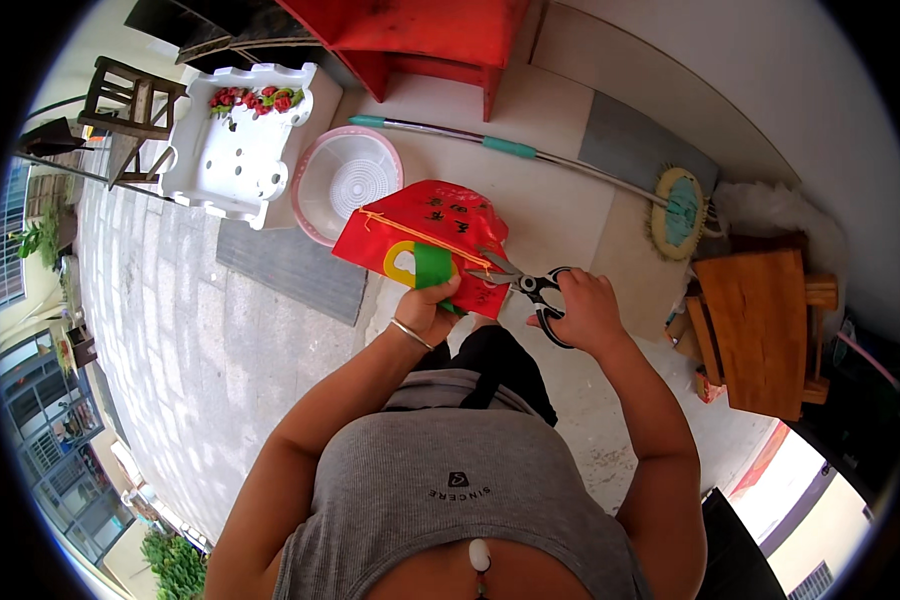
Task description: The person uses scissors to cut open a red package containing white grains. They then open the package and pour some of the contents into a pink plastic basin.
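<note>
The left hand (429,308) pinched the red bag (425,245) at its lower edge, held out at chest height, while the right hand (580,312) gripped scissors (525,282) biting into the bag's right edge, risking a nicked thumb.

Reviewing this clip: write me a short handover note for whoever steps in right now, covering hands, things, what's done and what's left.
Left hand: gripping the red packet at its lower edge, held up above the floor.
Right hand: fingers through the black handles of the scissors, blades at the packet's right edge.
Done: blades have met the edge; how far the cut runs cannot be seen.
Left: the cut is not visibly through.
Nearby: pink basket and white tray on the floor beyond.
</note>
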`<state>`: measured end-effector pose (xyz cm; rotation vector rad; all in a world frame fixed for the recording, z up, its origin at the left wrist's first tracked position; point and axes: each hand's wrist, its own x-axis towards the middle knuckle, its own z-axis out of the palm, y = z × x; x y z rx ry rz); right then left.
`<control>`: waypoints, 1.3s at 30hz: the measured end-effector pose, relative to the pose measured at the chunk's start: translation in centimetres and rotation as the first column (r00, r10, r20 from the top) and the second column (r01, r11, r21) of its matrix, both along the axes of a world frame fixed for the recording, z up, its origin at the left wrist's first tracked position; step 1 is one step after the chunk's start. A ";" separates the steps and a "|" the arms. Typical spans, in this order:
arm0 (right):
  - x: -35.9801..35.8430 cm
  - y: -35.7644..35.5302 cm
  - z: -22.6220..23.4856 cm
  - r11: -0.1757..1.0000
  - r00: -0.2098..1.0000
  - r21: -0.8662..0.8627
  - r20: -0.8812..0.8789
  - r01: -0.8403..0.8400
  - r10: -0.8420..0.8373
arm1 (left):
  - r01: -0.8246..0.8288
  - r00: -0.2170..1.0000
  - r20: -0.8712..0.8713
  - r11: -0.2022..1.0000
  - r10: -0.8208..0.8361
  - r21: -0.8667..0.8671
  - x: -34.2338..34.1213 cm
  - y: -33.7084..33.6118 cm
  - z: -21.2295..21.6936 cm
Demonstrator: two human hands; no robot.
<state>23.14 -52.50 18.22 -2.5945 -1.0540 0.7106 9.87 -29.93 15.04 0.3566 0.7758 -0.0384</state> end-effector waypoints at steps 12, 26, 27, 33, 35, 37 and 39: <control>0.3 0.9 -0.4 0.992 0.980 0.032 0.167 -0.119 0.112 | 0.004 0.993 0.119 0.973 0.024 -0.229 -0.6 0.7 -1.7; 0.7 0.3 -1.0 0.966 0.951 0.115 0.239 -0.230 0.197 | -0.029 0.985 0.157 0.974 0.066 -0.227 -1.1 1.0 -1.7; 0.6 0.2 -1.0 0.967 0.950 0.111 0.241 -0.232 0.200 | -0.034 0.984 0.163 0.975 0.071 -0.220 -1.2 0.9 -1.6; 0.7 0.4 -0.6 0.957 0.941 0.144 0.268 -0.252 0.207 | -0.169 0.985 -0.039 0.985 0.168 -0.023 -1.5 1.8 -1.3; 0.6 0.7 0.1 0.966 0.955 0.118 0.220 -0.230 0.200 | -0.168 0.985 -0.040 0.986 0.167 -0.018 -1.7 2.1 -1.9; 0.3 1.3 0.3 0.978 0.966 0.059 0.180 -0.198 0.185 | -0.154 0.988 -0.002 0.986 0.154 -0.066 -1.6 2.0 -2.1; 0.1 1.8 0.2 0.987 0.975 -0.035 0.151 -0.159 0.162 | -0.112 0.993 0.012 0.990 0.114 -0.079 -1.6 2.2 -2.3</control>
